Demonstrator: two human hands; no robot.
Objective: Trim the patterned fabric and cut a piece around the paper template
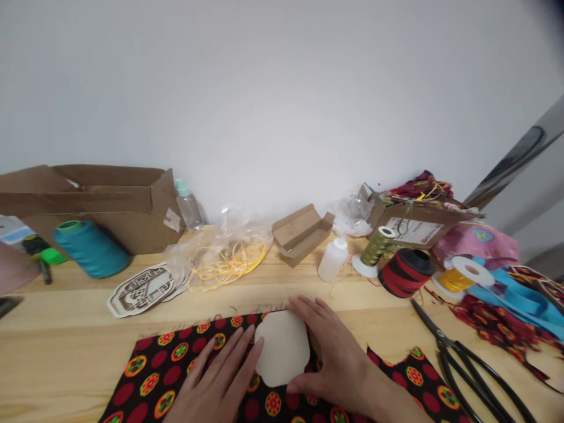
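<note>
In the head view, both hands lie low in the middle of the frame on a piece of black fabric (176, 364) with red dots and round orange-green flowers, which is spread flat on the wooden table (66, 346). On the fabric, in the lower centre, rests a pale, cream-coloured template (282, 346) with a wavy outline. The left hand (220, 382) lies flat and open, palm down, with its fingertips touching the left edge of the template; it grips nothing. The right hand (335, 358) is also open and not closed around anything; its fingers curve along the upper right edge of the template and its thumb presses at the lower right edge. To the right of the hands, at the lower right of the frame, black scissors (467, 370) lie on the table. Above them, in the right middle, stand a red and black spool (403, 273), a gold thread spool (376, 249), a yellow spool (458, 276) and a blue ribbon (520, 296), and just left of these a small white bottle (332, 258). In the centre, behind the fabric, there is a small open cardboard box (302, 232) and a clear bag with yellow cord (229, 261). In the left middle lie a brown cut-out ornament (143, 288), a teal thread cone (90, 249) and a large cardboard box (97, 197) against the white wall.
</note>
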